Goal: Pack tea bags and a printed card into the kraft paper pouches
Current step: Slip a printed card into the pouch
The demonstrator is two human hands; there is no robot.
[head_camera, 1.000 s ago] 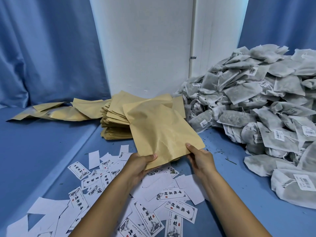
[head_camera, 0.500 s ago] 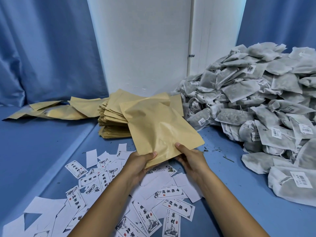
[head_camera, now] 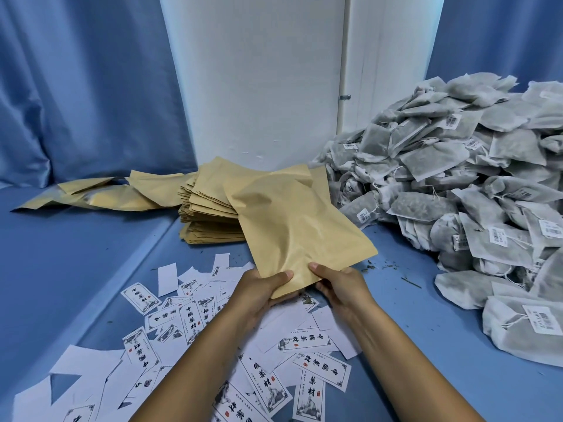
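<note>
As seen from the head view: held kraft pouch by its near edge, above printed cards on surface; left hand and right hand fingers pinching it, probably for opening. Tea bags heaped right, within reach; pouch stack just behind.

i see open blue surface left; scattered cards cover near middle; pouch stack blocks centre back; tea bag heap walls off right.
</note>
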